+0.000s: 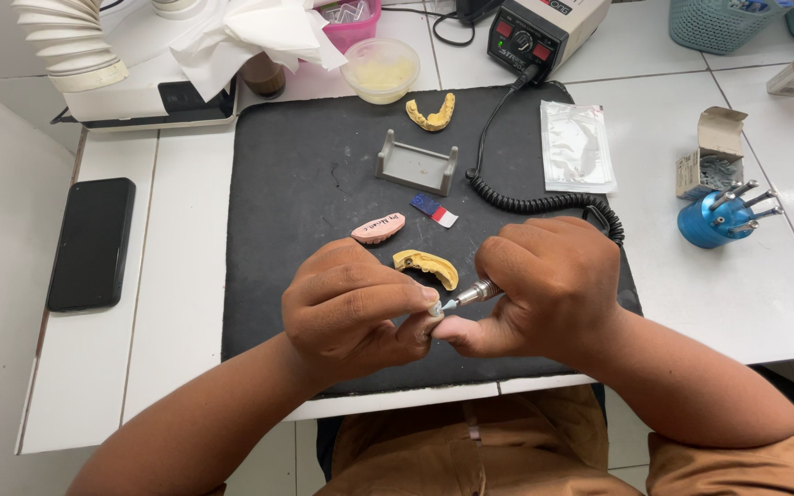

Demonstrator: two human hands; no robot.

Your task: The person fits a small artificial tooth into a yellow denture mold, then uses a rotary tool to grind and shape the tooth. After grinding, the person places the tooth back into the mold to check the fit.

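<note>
while the left hand (pixel 346 308) pinches a small white piece (pixel 435 310) steady at centre, the right hand (pixel 549 285) closes on a handpiece (pixel 476 293), tip meeting it; a yellow cast (pixel 426 266) lies at twelve o'clock.

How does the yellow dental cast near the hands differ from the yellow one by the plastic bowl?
The near yellow dental cast lies beside the left hand, teeth side down; the far yellow dental cast lies by the translucent plastic bowl, arch opening upward. Both are yellow arches on the black mat.
</note>
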